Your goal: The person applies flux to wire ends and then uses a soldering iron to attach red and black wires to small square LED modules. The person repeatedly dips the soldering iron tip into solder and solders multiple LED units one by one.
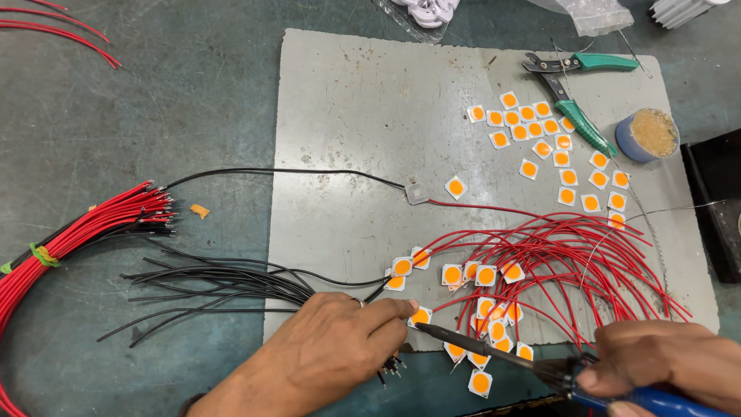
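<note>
My left hand (328, 351) rests at the front edge of a grey work mat (363, 116), fingertips pinching a small white square chip with an orange centre (420, 316) and holding black wires (231, 282). My right hand (668, 359) grips a blue-handled soldering iron (540, 367); its dark tip points left and touches that chip. Several more orange chips (482, 276) with red wires (571, 251) soldered on lie just beyond the hands.
Loose orange chips (552, 143) lie at the mat's far right beside green-handled cutters (579, 116) and a round tin of flux (648, 135). A tied bundle of red wires (85, 232) lies at the left. One chip with a black and a red lead (417, 191) sits mid-mat.
</note>
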Tool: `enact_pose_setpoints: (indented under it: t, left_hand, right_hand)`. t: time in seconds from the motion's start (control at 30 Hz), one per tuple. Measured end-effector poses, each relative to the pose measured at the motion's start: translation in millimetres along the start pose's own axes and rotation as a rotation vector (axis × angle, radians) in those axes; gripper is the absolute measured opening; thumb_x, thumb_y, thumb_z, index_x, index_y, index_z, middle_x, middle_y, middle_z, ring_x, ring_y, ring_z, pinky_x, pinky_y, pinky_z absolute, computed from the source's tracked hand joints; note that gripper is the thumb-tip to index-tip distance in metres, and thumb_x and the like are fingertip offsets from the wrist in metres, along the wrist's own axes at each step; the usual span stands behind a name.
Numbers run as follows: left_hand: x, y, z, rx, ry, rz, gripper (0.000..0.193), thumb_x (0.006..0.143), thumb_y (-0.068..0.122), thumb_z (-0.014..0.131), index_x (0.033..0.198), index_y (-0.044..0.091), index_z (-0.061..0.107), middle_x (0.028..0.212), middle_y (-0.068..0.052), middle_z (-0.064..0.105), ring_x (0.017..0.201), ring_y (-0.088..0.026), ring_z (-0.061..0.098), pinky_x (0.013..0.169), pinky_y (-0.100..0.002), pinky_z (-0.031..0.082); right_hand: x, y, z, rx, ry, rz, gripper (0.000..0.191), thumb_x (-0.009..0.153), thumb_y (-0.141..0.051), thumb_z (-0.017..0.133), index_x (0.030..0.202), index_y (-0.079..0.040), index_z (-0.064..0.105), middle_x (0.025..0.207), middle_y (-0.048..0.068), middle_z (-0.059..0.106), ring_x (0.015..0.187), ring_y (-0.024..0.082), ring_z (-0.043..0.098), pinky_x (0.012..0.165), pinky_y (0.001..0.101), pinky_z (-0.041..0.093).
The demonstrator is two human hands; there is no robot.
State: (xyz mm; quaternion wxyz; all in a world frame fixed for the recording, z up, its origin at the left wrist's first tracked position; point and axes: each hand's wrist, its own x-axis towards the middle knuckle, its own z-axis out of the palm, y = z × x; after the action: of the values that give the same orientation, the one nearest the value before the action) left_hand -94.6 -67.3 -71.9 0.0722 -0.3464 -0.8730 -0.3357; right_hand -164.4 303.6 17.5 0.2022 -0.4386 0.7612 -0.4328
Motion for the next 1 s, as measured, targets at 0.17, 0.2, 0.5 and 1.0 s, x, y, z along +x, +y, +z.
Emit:
enact_pose_setpoints:
  t: [0.17,0.2,0.5,1.0]
  left_hand:
    - [0,-1,0,0.000,0.005,0.011,0.014,0.081,0.010,0.064,0.093,0.003,0.063,0.120,-0.010,0.071,0.066,-0.028,0.069,0.062,-0.041,0.055]
    - [-1,-1,0,0.001,0.000,0.010,0.013,0.082,0.010,0.064,0.093,0.003,0.063,0.119,-0.010,0.071,0.066,-0.028,0.069,0.062,-0.041,0.055]
    - [-1,2,3,0.036,0.030,0.028,0.010,0.083,0.011,0.064,0.090,0.004,0.064,0.117,-0.009,0.070,0.063,-0.026,0.067,0.060,-0.040,0.054]
    - [0,4,3,0.027,0.058,0.053,0.009,0.083,0.010,0.064,0.088,0.003,0.062,0.116,-0.011,0.070,0.062,-0.026,0.065,0.059,-0.040,0.053]
  right_hand:
    - [10,-7,8,-0.017,0.041,0.005,0.013,0.090,-0.015,0.079,0.097,-0.006,0.073,0.076,0.004,0.076,0.068,0.015,0.071,0.059,0.0281,0.060]
    - [12,-8,10,-0.029,0.050,0.018,0.013,0.090,-0.015,0.080,0.097,-0.006,0.074,0.076,0.003,0.075,0.067,0.015,0.069,0.059,0.0278,0.059]
    - [19,-15,7,-0.062,0.002,0.032,0.013,0.090,-0.018,0.079,0.096,-0.007,0.074,0.076,0.003,0.076,0.068,0.014,0.072,0.059,0.0279,0.062]
    - [5,-4,-7,-0.071,-0.051,-0.026,0.017,0.091,-0.020,0.080,0.101,-0.007,0.074,0.080,0.002,0.076,0.070,0.014,0.073,0.060,0.0279,0.062]
